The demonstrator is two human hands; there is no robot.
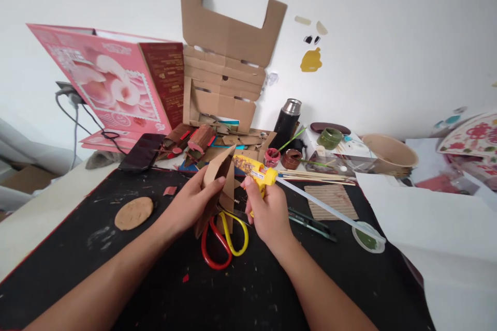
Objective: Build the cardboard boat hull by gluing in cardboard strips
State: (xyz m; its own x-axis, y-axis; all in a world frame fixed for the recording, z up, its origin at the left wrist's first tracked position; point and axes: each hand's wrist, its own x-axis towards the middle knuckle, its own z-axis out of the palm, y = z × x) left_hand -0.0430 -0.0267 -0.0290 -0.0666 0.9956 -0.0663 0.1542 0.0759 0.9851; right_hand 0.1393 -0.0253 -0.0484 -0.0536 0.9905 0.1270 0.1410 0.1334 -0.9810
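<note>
The left hand (200,196) pinches a folded card (216,169) between thumb and fingers, its long axis rising away from the body. The right hand (267,212) is wrapped round the grip of a yellow glue gun (252,168); whether a finger presses the trigger cannot be told. The gun's long axis runs crosswise, its nozzle pointing left at the card's upper end, at or just beside the edge; contact is unclear. The left hand is nearer the card, while the glue stick (322,202) trails out to the right of the right hand.

Just below and between the hands, scissors (229,249) rest on a black mat (163,284), loops toward the body. Left of the left hand lies a clay disc (134,213); right of the right hand, a dark pen-like tool (312,225) and a corrugated sheet (330,204).

Beyond both hands stand a flask (285,126), a pink box (120,83) and an opened carton (229,31), with a white wall (388,26) behind.
</note>
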